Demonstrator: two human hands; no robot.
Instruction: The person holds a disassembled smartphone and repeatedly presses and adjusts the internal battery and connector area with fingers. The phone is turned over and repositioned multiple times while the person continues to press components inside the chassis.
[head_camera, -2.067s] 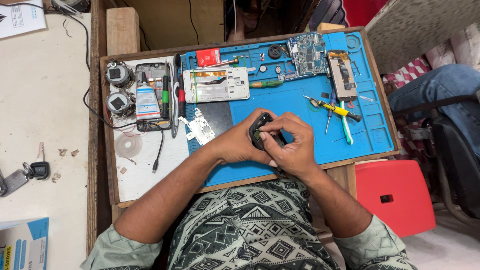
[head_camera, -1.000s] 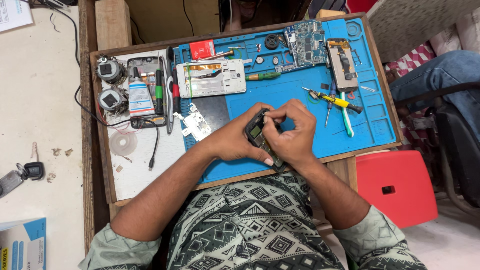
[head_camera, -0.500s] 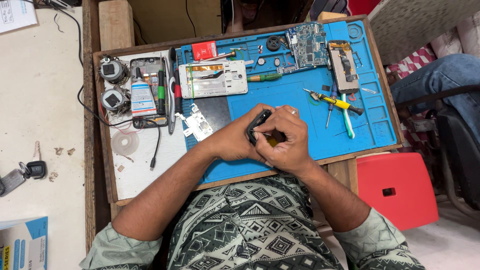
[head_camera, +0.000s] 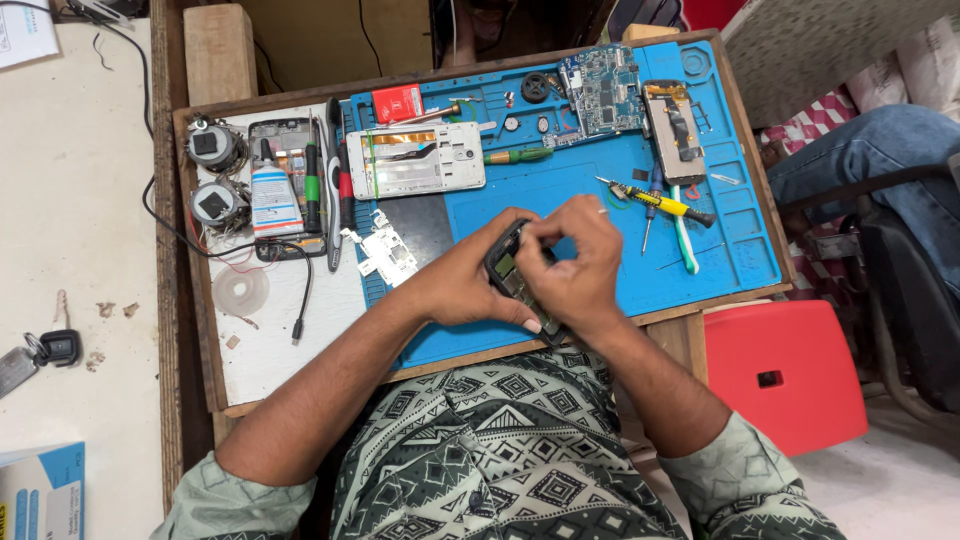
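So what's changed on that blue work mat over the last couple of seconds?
Little. Both hands, left hand and right hand, kept hold of the small dark phone body, only turning it slightly between the fingers. The yellow-handled screwdriver, white phone frame and green circuit board stayed put.

light: bright, even, from overhead | shadows: soft, faint | glare: none | focus: sharp, slight edge stretching

Small dark phone body gripped in my left hand and right hand, above blue mat on bench.
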